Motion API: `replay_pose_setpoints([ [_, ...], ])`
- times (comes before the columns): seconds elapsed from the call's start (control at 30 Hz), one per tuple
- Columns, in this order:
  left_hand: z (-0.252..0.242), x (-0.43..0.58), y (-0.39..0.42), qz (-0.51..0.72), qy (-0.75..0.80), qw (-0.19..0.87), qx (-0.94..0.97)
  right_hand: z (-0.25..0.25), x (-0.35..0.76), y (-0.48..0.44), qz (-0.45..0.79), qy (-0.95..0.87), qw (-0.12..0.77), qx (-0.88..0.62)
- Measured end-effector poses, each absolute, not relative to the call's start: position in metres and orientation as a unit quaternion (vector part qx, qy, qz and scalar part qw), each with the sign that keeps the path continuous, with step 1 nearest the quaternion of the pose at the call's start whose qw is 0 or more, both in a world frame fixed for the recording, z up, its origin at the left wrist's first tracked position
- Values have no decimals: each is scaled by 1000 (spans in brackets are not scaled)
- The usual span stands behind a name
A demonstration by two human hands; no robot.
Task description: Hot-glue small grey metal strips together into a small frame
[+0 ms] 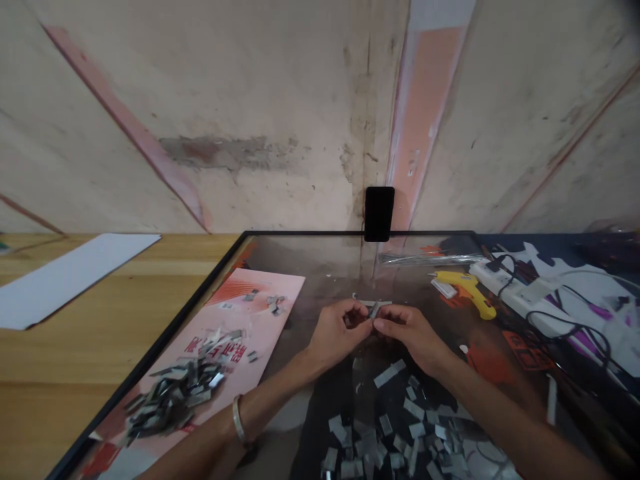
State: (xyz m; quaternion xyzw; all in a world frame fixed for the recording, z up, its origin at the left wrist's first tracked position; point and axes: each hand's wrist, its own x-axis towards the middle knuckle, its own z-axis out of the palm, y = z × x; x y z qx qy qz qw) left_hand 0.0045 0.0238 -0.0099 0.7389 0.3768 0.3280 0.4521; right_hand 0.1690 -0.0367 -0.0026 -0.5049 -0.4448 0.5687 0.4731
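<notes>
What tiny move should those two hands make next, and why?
Perhaps the left hand should steady the small grey strip while the right hand gently presses it, since both hands meet there, fingertips close together around it.

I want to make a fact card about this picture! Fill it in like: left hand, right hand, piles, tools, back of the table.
Left hand: this hand pinches a small grey piece; a bracelet circles its wrist
Right hand: this hand has its fingertips at the same piece
Left pile: grey bits heaped on a pink sheet
Near pile: loose grey pieces scattered on the glossy tabletop
Tools: yellow glue gun, beside a white power strip
Back: black phone standing upright by the wall
</notes>
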Motion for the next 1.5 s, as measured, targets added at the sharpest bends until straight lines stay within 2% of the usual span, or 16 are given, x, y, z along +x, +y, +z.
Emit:
replay_pose_setpoints([
  [0.23,-13,2,24,351,347,444,748,-7,169,-33,569,-402,513,-501],
  [0.47,-12,-18,69,402,423,329,742,-4,187,-27,466,-438,513,-573],
  [0.73,-43,-19,87,303,388,403,772,-15,208,-18,453,-431,479,-616],
  [0.93,-45,-14,85,304,391,424,758,-22,223,-11,315,-433,505,-677],
  [1.2,-39,-17,85,313,405,389,766,-12,222,-13,454,-385,528,-605],
  [1.37,-12,-18,62,472,394,305,728,13,213,-22,506,-388,530,-558],
  [1.43,-1,-11,43,484,363,366,707,25,206,-28,520,-400,528,-539],
  [1.5,6,-1,25,424,330,478,696,37,196,-34,515,-420,528,-529],
])
